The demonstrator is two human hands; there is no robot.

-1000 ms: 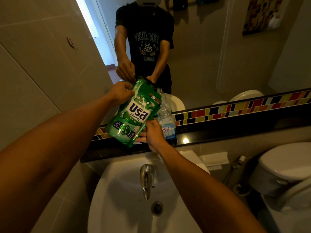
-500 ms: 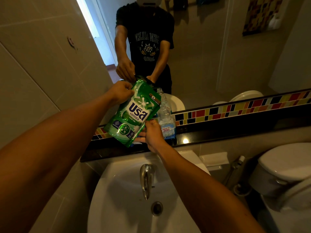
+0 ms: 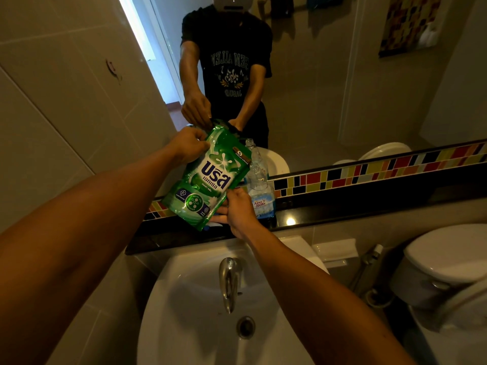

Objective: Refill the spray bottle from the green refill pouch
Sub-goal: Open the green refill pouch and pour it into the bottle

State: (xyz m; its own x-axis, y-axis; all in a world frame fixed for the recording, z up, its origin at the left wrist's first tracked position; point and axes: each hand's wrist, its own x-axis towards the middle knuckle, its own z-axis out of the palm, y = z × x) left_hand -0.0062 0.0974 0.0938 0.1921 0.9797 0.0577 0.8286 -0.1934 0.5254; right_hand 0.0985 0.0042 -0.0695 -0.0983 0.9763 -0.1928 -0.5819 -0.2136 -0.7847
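The green refill pouch (image 3: 208, 177) hangs tilted above the black ledge, its top corner leaning right toward the clear bottle (image 3: 259, 191). My left hand (image 3: 188, 144) pinches the pouch's upper left edge. My right hand (image 3: 238, 209) grips its lower right corner. The bottle stands upright on the ledge just right of the pouch, with no spray head on its open neck and blue liquid low inside. The pouch covers the bottle's left side.
A black ledge (image 3: 342, 206) runs under the mirror with a coloured tile strip (image 3: 369, 172). Below are the white sink (image 3: 200, 325) and its chrome tap (image 3: 229, 280). A toilet (image 3: 442, 262) stands at right. A tiled wall closes the left.
The pouch and both hands have shifted only slightly; the pouch sits a touch lower and more tilted than a second ago.
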